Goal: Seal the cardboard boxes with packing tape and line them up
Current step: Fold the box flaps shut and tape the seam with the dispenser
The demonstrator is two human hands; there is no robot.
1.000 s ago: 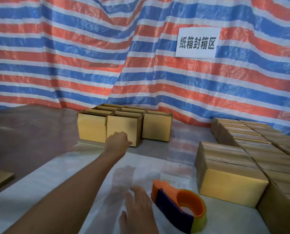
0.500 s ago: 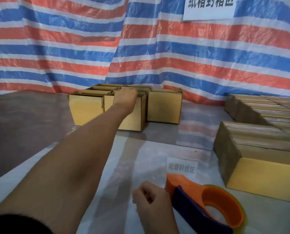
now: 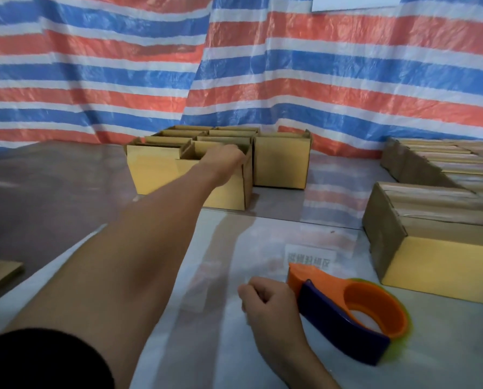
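Toward the tabletop's far edge, the left hand (image 3: 223,161) hooks its fingers over the rim of an open yellow-brown cardboard box (image 3: 229,195) — likely light, thin walls apt to buckle, best gripped near a corner. The right hand (image 3: 265,301) rests clenched, empty, beside the orange-and-purple tape dispenser (image 3: 347,313).

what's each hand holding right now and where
The left hand grips the nearest open cardboard box by its front top rim; right hand, curled beside the tape dispenser, holds nothing.
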